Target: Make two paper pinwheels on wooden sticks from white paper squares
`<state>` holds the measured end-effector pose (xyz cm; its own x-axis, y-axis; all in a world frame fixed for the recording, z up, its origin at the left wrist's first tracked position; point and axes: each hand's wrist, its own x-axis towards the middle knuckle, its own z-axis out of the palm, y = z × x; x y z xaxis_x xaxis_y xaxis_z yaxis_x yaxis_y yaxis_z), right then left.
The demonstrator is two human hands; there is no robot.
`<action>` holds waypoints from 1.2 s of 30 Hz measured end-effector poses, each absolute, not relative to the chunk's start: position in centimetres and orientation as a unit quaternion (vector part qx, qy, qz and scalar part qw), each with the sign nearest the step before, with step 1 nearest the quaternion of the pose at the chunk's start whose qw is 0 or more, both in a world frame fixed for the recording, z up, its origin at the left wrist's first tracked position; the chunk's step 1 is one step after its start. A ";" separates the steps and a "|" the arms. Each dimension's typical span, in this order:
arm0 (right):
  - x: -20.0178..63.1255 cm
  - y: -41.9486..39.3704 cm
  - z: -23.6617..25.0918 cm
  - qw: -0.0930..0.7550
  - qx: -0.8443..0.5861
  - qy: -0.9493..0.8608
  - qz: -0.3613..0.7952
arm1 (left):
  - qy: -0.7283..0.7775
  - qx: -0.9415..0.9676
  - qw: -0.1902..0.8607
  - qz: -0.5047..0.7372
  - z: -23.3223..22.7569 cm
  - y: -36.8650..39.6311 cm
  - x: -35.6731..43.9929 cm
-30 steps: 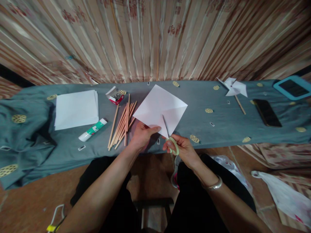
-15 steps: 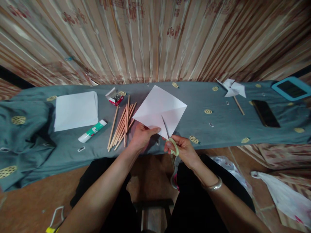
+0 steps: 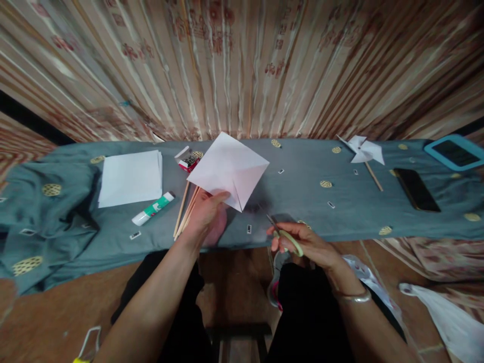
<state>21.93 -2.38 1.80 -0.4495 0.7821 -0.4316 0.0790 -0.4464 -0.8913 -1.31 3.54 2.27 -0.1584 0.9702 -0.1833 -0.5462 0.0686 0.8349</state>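
Pinching a slit white paper square [image 3: 229, 157] in left hand [image 3: 206, 214] over grey-green cloth-covered tabletop [image 3: 302, 161] — gripping pale-green-handled metal scissors [image 3: 294, 240] clear in right hand [image 3: 312, 244] — seemingly slitting corners, probably calling for rotating the square.

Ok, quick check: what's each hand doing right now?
Left hand: closed, holding the cut white paper square near its lower edge.
Right hand: closed, holding the green-handled scissors, clear of the paper.

Cloth-covered table [image 3: 298, 176], paper stack [image 3: 130, 179], glue stick [image 3: 153, 208], small box [image 3: 189, 162], sticks [image 3: 181, 209], pinwheel [image 3: 363, 149], phone [image 3: 417, 190], blue-framed device [image 3: 456, 151]
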 end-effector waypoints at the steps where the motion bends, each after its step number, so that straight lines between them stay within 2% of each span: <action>1: 22.7 -2.1 1.9 0.270 -0.477 -0.473 0.690 | 0.419 0.254 0.595 0.637 2.2 3.5 -1.6; 5: 24.8 -0.3 2.1 0.462 -0.552 -0.450 0.529 | 0.419 0.279 0.626 0.596 1.9 2.9 -2.1; 7: 24.7 0.6 2.2 0.517 -0.561 -0.439 0.474 | 0.431 0.287 0.658 0.547 1.6 2.3 -1.9; 12: 22.6 2.1 2.3 0.498 -0.539 -0.447 0.512 | 0.454 0.294 0.710 0.452 1.0 1.3 -1.1; 17: 20.9 2.1 1.7 0.465 -0.538 -0.405 0.575 | 0.435 0.272 0.731 0.450 1.5 1.3 -0.9; 22: 19.6 2.2 1.2 0.540 -0.532 -0.361 0.543 | 0.330 0.207 0.764 0.514 2.8 1.3 -0.9; 25: 18.4 2.2 1.1 0.574 -0.534 -0.337 0.521 | 0.301 0.232 0.767 0.517 2.6 1.1 0.0; 30: 16.5 2.3 1.0 0.579 -0.522 -0.332 0.531 | 0.334 0.266 0.707 0.563 1.5 0.9 2.1; 36: 15.9 1.9 1.1 0.513 -0.526 -0.368 0.569 | 0.472 0.243 0.558 0.638 0.4 2.4 1.0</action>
<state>15.93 1.95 1.07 0.0807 0.9719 -0.2209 -0.1963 -0.2018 -0.9595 1.02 2.37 0.41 -0.2598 0.9410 -0.2167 -0.4822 0.0680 0.8734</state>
